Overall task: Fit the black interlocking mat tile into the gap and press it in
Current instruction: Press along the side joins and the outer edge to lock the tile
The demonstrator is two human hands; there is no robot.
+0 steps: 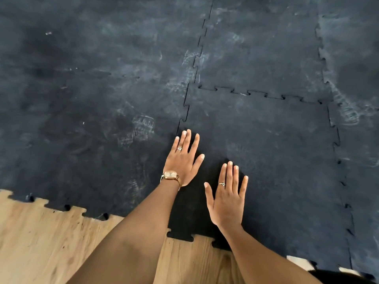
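The black interlocking mat tile (272, 152) lies in the gap among the other black tiles, darker and cleaner than they are. Its toothed seams show along the far side and the right side. My left hand (182, 160), with a watch and a ring, lies flat with fingers spread on the tile's left edge at the seam. My right hand (227, 197), also ringed, lies flat and spread on the tile nearer its front edge. Neither hand holds anything.
Scuffed black mat tiles (102, 99) cover the floor to the left, far side and right. Bare wooden floor (41, 242) shows at the near left, along the mats' toothed front edge. Something black and white (297, 261) peeks in at the bottom right.
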